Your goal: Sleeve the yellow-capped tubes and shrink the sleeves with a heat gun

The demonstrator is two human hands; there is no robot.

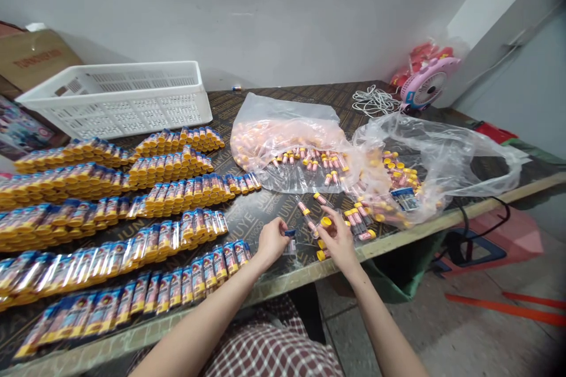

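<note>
My left hand (274,240) is closed in a pinch on a small clear sleeve with a dark blue top (290,241), just above the table's front edge. To its right, the fingers of my right hand (339,241) close around a small tube with a yellow cap (326,222). More yellow-capped tubes with pink labels, such as one loose tube (303,207), lie around that hand. Clear plastic bags (287,109) full of such tubes spread beyond both hands. On the left, rows of sleeved tubes with blue tops and yellow ends (163,238) lie side by side, some stacked.
A white plastic basket (132,121) stands at the back left beside a cardboard box (38,62). At the back right are a pink fan (428,85) and a coiled white cable (375,100). The wooden table edge (398,235) runs along the front, with a green bin (398,277) below.
</note>
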